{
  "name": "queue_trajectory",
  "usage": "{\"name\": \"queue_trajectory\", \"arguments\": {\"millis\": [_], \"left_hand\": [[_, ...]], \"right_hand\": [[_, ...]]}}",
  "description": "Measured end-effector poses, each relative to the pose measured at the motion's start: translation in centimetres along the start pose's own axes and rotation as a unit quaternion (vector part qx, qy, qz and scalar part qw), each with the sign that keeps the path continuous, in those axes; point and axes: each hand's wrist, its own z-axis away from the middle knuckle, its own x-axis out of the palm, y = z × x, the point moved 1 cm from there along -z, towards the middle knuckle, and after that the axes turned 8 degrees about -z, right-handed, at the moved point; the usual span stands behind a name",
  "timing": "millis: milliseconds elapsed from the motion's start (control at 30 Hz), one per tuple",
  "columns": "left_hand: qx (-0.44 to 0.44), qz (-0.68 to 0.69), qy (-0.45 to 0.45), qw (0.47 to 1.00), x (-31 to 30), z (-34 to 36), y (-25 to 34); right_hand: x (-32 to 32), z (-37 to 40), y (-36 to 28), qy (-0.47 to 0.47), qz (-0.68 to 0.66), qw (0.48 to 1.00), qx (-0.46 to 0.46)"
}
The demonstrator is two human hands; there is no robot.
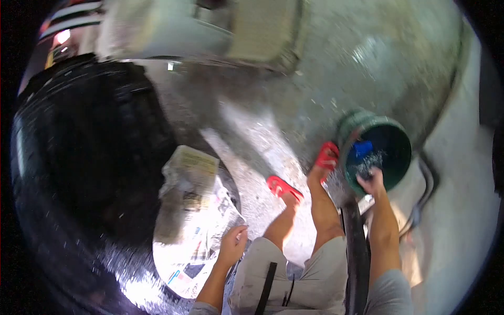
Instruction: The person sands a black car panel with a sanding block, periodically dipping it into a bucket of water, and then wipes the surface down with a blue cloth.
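Head: right hand [373,182] at bucket [397,152]

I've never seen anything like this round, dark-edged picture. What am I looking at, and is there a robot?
No robot here: a camera worn on a person's head looks forward and down at their bare right hand and left hand. That's why their legs and red sandals show. The right hand reaches into a dark green round bucket on the grey floor, near a bright blue object; whether it grips anything is unclear. The left hand is close beside printed newspaper sheets, spread next to a large, glossy black object.
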Motion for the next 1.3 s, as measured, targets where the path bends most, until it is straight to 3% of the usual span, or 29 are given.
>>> {"name": "queue_trajectory", "arguments": {"millis": [33, 67, 200, 267, 333, 367, 433, 467, 500, 567, 667, 733, 767, 833, 867, 933, 1000, 1033, 1067, 1100, 1133, 1167, 1200, 1233, 1267, 1300], "left_hand": [[0.009, -0.007, 0.026, 1.000, -0.2, 0.3, -0.5], [-0.072, 0.046, 0.003, 0.996, -0.8, 0.6, 0.1], [-0.047, 0.198, 0.077, 0.976, -3.3, 2.1, 1.5], [-0.084, 0.449, 0.065, 0.887, -5.0, 2.3, 2.8], [-0.084, 0.489, 0.092, 0.863, -8.5, 3.0, 4.8], [-0.083, 0.546, 0.111, 0.826, -9.9, 3.3, 5.0], [-0.066, 0.633, 0.146, 0.757, -12.5, 3.4, 4.9], [-0.054, 0.651, 0.152, 0.742, -13.6, 3.4, 4.8], [-0.056, 0.672, 0.167, 0.719, -14.9, 3.4, 4.8], [-0.033, 0.706, 0.194, 0.681, -18.4, 1.6, 4.6], [0.020, 0.740, 0.205, 0.640, -24.1, 3.1, 7.5], [0.115, 0.763, 0.180, 0.611, -27.2, 4.1, 10.5], [0.120, 0.773, 0.181, 0.596, -28.4, 4.6, 11.8], [0.321, 0.788, 0.118, 0.513, -30.3, 5.0, 15.0], [0.329, 0.796, 0.121, 0.494, -30.6, 4.6, 16.5], [0.401, 0.848, 0.055, 0.341, -31.3, 3.5, 19.2], [0.387, 0.857, 0.100, 0.326, -30.9, 1.5, 20.1], [0.380, 0.868, 0.094, 0.307, -31.0, 1.0, 20.4], [0.374, 0.877, 0.090, 0.287, -31.1, 0.3, 20.4], [0.221, 0.952, 0.047, 0.207, -29.2, -2.0, 20.1], [0.226, 0.953, 0.065, 0.190, -29.2, -1.6, 20.2], [0.302, 0.927, 0.101, 0.198, -29.6, -0.3, 20.6], [0.373, 0.893, 0.139, 0.209, -29.5, 0.2, 20.8], [0.552, 0.822, 0.072, 0.122, -27.9, -2.1, 20.3], [0.367, 0.877, 0.182, 0.252, -28.8, 0.3, 21.8], [0.332, 0.880, 0.210, 0.268, -28.7, -0.1, 22.5]], "right_hand": [[1.6, 2.2, 0.0, -0.046, 0.007, 0.997, 0.059], [1.2, 3.6, -0.1, -0.079, 0.016, 0.994, 0.078], [8.7, 13.4, -0.5, -0.144, 0.072, 0.984, 0.077], [16.0, 18.1, -0.5, -0.098, 0.148, 0.976, 0.126], [25.2, 25.4, 1.8, -0.171, 0.262, 0.948, 0.060], [29.7, 27.7, 3.4, -0.165, 0.233, 0.946, 0.155], [37.3, 32.7, 8.9, -0.154, 0.276, 0.941, 0.120], [38.5, 31.2, 12.3, -0.210, 0.199, 0.949, 0.126], [40.5, 32.0, 16.3, -0.340, 0.363, 0.868, -0.020], [47.6, 35.9, 25.1, -0.194, 0.250, 0.949, 0.012], [58.7, 51.2, 31.4, -0.402, 0.142, 0.873, 0.238], [62.5, 56.5, 31.8, -0.497, 0.110, 0.822, 0.254], [63.8, 58.2, 31.6, -0.493, 0.151, 0.827, 0.226], [64.8, 58.3, 31.2, -0.489, 0.226, 0.819, 0.198], [64.8, 57.6, 30.9, -0.479, 0.273, 0.815, 0.176], [63.8, 53.7, 30.5, -0.462, 0.348, 0.795, 0.182], [62.4, 50.0, 31.4, -0.442, 0.421, 0.768, 0.195], [61.4, 48.1, 32.2, -0.430, 0.487, 0.760, 0.030], [61.3, 47.8, 32.5, -0.413, 0.536, 0.724, -0.133], [61.8, 47.6, 31.9, -0.419, 0.552, 0.710, -0.124], [62.3, 48.5, 31.3, -0.424, 0.617, 0.656, -0.094], [63.0, 48.8, 30.5, -0.426, 0.677, 0.597, -0.062], [64.0, 48.2, 29.5, -0.430, 0.688, 0.582, -0.049], [64.9, 47.4, 27.7, -0.434, 0.757, 0.488, -0.023], [66.2, 47.8, 26.8, -0.438, 0.815, 0.379, 0.006], [66.7, 48.3, 25.4, -0.420, 0.822, 0.380, 0.060]]}}
